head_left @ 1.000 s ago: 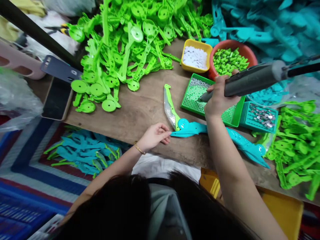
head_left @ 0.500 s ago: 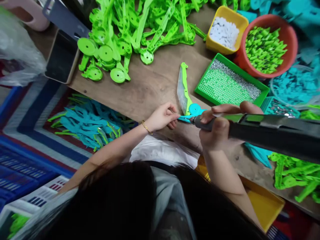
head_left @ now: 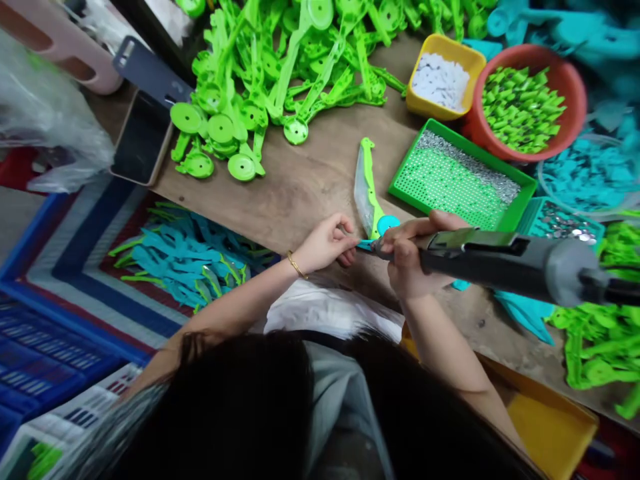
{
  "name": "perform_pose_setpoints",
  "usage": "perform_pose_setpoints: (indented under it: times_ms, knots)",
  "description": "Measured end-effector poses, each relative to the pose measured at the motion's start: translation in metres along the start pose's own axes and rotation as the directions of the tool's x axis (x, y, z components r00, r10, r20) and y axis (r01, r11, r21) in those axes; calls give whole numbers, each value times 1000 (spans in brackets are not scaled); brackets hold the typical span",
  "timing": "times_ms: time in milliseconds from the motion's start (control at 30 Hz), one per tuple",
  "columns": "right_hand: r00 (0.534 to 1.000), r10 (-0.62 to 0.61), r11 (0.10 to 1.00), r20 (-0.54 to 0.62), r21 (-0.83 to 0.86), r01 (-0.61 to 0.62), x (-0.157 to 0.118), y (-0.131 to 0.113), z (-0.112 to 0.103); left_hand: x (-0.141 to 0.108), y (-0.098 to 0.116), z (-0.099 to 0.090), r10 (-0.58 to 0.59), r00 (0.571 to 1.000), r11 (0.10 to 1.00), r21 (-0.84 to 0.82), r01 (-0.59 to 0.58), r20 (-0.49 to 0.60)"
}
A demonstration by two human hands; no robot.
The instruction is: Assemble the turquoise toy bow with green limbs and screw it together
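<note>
On the wooden table lies a plastic piece with a bright green arm [head_left: 369, 183], a greyish blade-like strip along it and a blue round end [head_left: 387, 225]. My left hand [head_left: 327, 245] pinches the tip of its blue part between thumb and fingers. My right hand [head_left: 417, 263] is wrapped round the front of a dark electric screwdriver [head_left: 505, 260], held nearly level across the view. Its tip meets the blue part just right of my left fingertips. Any screw there is hidden by the tool and fingers.
Green plastic arms [head_left: 240, 87] are heaped at the back. To the right stand a green tray [head_left: 407, 163] of screws, a yellow tub [head_left: 445, 110] of white bits and a red bowl [head_left: 575, 100] of green bits. A phone [head_left: 143, 137] lies left; blue-green pieces [head_left: 180, 247] sit below the table edge.
My right hand and the screwdriver have come slightly left and now cover more of the blue part. My left hand keeps its pinch. The whole view has shifted a little.
</note>
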State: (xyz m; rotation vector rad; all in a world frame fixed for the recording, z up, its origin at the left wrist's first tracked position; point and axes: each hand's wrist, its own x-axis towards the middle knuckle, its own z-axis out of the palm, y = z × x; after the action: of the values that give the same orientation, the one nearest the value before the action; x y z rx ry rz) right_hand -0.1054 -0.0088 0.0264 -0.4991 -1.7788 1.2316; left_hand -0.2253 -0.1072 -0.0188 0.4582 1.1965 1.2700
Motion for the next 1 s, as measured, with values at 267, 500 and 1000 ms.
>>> perform_pose_setpoints:
  times_ms: [267,500,1000]
  knots:
    - [778,-331,942,-534,-135,308,106,30,-51,2,31,14,518,848,300,906,-300,109]
    - [833,-186,982,-522,-134,135,112,93,-62,39,28,68,418,817,-107,914,-391,398]
    - [875,-193,979,-445,-24,204,75,-3,-56,45,22,65,421,838,-51,932,-359,346]
